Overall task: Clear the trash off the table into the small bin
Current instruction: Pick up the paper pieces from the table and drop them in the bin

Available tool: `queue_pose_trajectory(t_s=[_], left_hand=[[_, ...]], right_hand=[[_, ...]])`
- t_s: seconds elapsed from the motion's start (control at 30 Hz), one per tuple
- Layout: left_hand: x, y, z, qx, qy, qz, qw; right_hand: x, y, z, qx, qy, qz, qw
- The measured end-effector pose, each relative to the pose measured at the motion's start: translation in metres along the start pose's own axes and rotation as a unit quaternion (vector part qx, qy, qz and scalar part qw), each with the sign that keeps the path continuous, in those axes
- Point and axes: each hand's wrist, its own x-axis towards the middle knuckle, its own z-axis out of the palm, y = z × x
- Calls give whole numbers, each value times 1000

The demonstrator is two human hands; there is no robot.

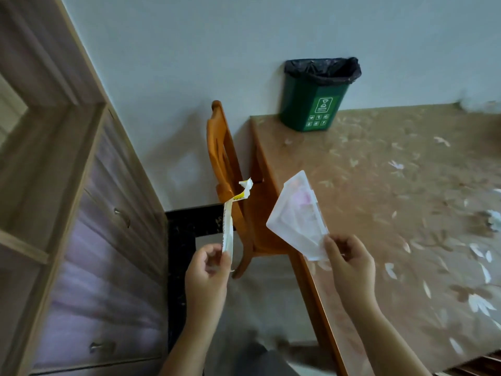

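My left hand point(207, 270) pinches a long white paper strip point(228, 226) with a yellow torn end, held upright off the table's left side. My right hand point(348, 263) grips the bottom corner of a translucent white plastic wrapper point(294, 217) over the table's left edge. The small green bin point(311, 104), lined with a black bag, stands at the table's far left corner against the wall. Crumpled white scraps lie at the table's right edge point(494, 219) and far right corner point(477, 104).
The table point(379, 185) carries a brown floral cloth. An orange wooden chair point(225, 164) stands at its left end. A wooden dresser with drawers point(95, 240) fills the left side. The grey wall runs behind.
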Motion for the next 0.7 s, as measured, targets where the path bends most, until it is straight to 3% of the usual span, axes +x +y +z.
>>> queue_pose_trajectory(t_s=[0.4, 0.7], left_hand=[[148, 94, 100, 30, -93, 99, 990], [260, 110, 144, 27, -93, 109, 989]], right_hand=[[161, 1, 32, 75, 101, 40, 991], [263, -9, 53, 63, 147, 42, 986]])
